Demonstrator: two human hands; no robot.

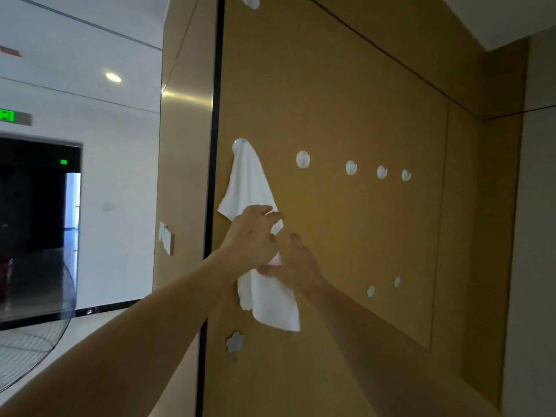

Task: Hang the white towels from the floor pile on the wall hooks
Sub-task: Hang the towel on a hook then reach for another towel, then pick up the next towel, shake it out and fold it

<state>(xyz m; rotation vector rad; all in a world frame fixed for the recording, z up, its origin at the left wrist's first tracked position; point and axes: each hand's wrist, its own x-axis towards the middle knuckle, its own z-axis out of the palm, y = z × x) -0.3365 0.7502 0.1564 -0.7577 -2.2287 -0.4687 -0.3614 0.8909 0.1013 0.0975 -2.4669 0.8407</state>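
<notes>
One white towel (249,188) hung from the leftmost hook (239,145); four hooks beside it stood bare. The left hand (255,233) hovered loosely curled, the right hand (296,263) pinched the towel's middle; floor pile unseen.

No legible text. A green lit exit sign (12,116) on the white wall and a smaller green sign (63,161) in the dark doorway are too blurred to read.
</notes>
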